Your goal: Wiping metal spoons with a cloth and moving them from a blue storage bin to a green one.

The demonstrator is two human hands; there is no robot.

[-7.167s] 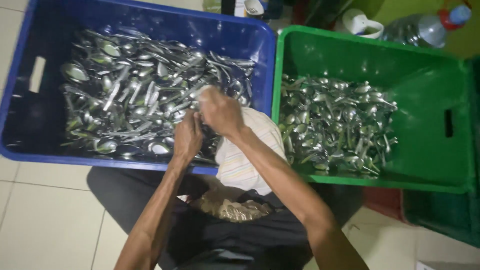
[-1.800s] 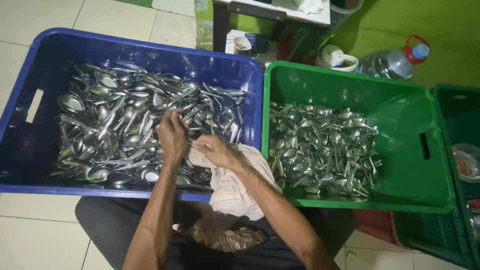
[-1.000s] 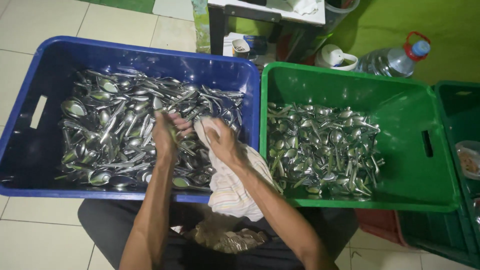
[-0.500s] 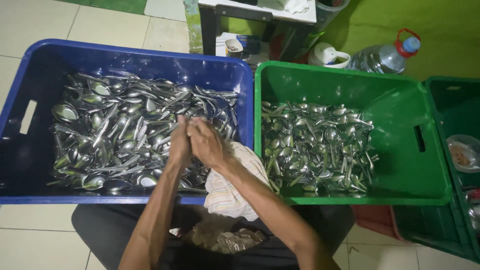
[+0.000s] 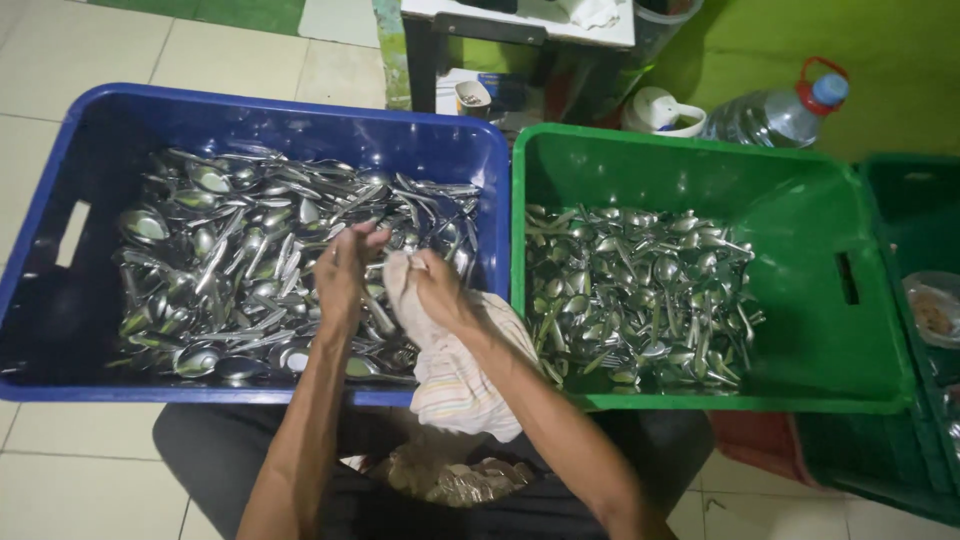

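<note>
The left hand (image 5: pixel 340 275) has its grip closed around a spoon (image 5: pixel 372 312), whose handle slants down and to the right out of the fist. Just to the right of that grip, the right hand (image 5: pixel 432 292) pinches a pale striped cloth (image 5: pixel 455 375), bunched over the fingers and close against the spoon; the rest of the cloth hangs below the grip, over the near rim of the blue crate (image 5: pixel 60 150). Both hands sit above the right part of that crate, with its heap of spoons (image 5: pixel 215 265) spread to the left of and beyond the grips. Right of the right hand stands a green crate (image 5: pixel 800 200) with more cutlery (image 5: pixel 640 290). Beyond it stand a plastic water bottle (image 5: pixel 775 115) and a white cup (image 5: pixel 660 110).
</note>
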